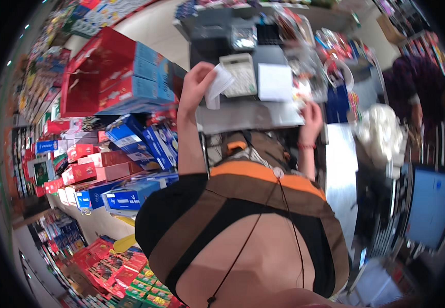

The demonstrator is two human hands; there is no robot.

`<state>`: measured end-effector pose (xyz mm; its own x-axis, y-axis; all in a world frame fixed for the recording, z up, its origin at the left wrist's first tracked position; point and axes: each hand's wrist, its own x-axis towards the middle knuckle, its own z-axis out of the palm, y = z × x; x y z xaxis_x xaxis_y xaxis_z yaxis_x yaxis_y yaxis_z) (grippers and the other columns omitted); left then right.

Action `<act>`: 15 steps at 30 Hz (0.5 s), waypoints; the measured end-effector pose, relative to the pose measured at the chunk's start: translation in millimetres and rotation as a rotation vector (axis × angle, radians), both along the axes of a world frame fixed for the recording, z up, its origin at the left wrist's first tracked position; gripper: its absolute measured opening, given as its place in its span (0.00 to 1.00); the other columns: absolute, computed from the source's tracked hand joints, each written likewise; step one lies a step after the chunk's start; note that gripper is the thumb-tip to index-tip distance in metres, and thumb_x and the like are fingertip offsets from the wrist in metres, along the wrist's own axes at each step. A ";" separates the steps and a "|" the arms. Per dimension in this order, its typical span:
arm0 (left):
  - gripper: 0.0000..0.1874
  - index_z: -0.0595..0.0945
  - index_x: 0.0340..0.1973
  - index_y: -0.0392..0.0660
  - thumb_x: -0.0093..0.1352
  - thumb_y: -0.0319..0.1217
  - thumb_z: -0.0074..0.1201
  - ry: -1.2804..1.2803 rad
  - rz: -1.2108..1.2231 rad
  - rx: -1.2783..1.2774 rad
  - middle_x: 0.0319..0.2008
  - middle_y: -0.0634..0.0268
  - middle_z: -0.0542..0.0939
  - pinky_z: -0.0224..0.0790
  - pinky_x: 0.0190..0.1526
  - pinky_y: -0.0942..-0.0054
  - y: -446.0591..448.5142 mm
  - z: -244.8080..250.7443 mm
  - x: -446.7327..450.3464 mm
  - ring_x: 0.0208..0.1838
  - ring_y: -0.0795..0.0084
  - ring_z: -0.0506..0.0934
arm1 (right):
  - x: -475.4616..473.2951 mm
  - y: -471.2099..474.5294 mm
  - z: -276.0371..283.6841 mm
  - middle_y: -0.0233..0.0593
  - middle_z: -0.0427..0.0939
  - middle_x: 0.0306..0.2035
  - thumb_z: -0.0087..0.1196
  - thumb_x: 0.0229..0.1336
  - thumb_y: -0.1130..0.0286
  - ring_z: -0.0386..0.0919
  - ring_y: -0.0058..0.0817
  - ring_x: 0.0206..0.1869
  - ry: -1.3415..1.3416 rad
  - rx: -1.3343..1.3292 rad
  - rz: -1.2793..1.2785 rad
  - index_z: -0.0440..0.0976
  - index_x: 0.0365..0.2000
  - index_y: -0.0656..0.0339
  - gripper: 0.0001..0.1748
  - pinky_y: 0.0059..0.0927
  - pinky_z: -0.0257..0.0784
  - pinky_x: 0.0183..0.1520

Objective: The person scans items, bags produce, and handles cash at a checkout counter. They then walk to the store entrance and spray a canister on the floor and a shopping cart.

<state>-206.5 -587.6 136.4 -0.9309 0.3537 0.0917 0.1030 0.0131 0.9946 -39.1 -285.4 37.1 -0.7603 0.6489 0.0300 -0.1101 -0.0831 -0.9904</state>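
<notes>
Over the left side of the checkout counter, my left hand pinches a folded white paper slip between thumb and fingers. Just right of the slip lies a calculator with pale keys, and beside it a square stack of white paper. My right hand, with a red band at its wrist, is at the counter's right part, its fingertips at a small white and multicoloured item. Blur hides whether those fingers grip it.
Large red and blue cartons stand left of the counter, with blue boxes below them. Clear plastic packets and a white tape-like ring lie at the right. White plastic bags and a monitor are farther right, near another person.
</notes>
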 end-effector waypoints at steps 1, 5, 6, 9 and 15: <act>0.05 0.80 0.40 0.40 0.71 0.27 0.59 -0.011 -0.142 0.078 0.32 0.71 0.82 0.68 0.39 0.84 29.4 9.7 16.1 0.37 0.86 0.77 | 3.8 -9.8 20.2 0.32 0.81 0.46 0.50 0.72 0.68 0.78 0.20 0.42 -0.009 0.012 0.054 0.76 0.50 0.64 0.13 0.24 0.74 0.48; 0.05 0.80 0.33 0.39 0.69 0.26 0.62 -0.141 -0.591 0.070 0.29 0.74 0.79 0.64 0.35 0.86 123.5 32.4 89.6 0.32 0.89 0.74 | 59.5 -5.7 89.8 0.39 0.78 0.53 0.55 0.67 0.65 0.77 0.25 0.53 0.235 0.216 0.286 0.73 0.56 0.62 0.21 0.28 0.71 0.57; 0.05 0.80 0.33 0.39 0.68 0.26 0.62 -0.157 -0.649 0.009 0.28 0.74 0.79 0.64 0.34 0.87 142.2 32.5 107.6 0.31 0.89 0.74 | 81.4 3.6 101.2 0.40 0.77 0.54 0.56 0.66 0.66 0.77 0.25 0.53 0.232 0.212 0.328 0.72 0.57 0.62 0.22 0.28 0.71 0.56; 0.06 0.80 0.35 0.39 0.69 0.27 0.62 -0.170 -0.785 -0.072 0.26 0.73 0.80 0.63 0.29 0.86 193.8 19.2 167.0 0.28 0.89 0.75 | 157.8 26.6 114.3 0.31 0.78 0.37 0.61 0.62 0.69 0.76 0.17 0.38 0.017 0.041 0.403 0.74 0.54 0.62 0.21 0.23 0.72 0.42; 0.07 0.81 0.44 0.40 0.74 0.29 0.57 -0.322 -1.033 -0.004 0.27 0.75 0.80 0.63 0.30 0.86 273.9 -18.4 297.9 0.29 0.90 0.74 | 337.4 62.2 97.6 0.23 0.72 0.24 0.59 0.64 0.68 0.67 0.09 0.25 -0.186 -0.189 0.056 0.75 0.36 0.62 0.08 0.17 0.62 0.26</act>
<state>91.4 -313.7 118.0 -0.1623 0.9810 -0.1065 -0.2002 0.0729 0.9770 298.4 -223.2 134.6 -0.7762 0.5863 -0.2318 0.0827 -0.2697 -0.9594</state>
